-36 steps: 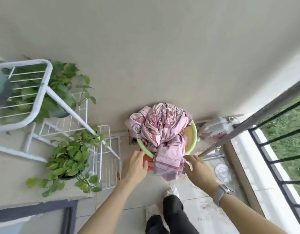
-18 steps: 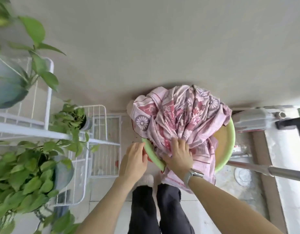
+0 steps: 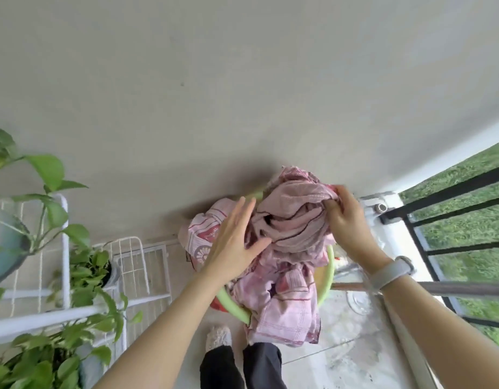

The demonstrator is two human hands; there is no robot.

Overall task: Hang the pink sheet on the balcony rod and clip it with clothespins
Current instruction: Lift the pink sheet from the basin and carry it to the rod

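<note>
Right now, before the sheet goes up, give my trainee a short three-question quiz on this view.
1. True or false: the pink sheet already hangs over the balcony rod.
2. Which hand pinches a fold of the sheet? A) left hand B) right hand C) neither
3. Fill in: the sheet is piled in a ____ basin.

Key
1. False: it is still bunched in the basin, with one end spilling over the near rim.
2. B: the right hand grips the top of the pile; the left hand lies open and flat on the cloth.
3. Green.
</note>
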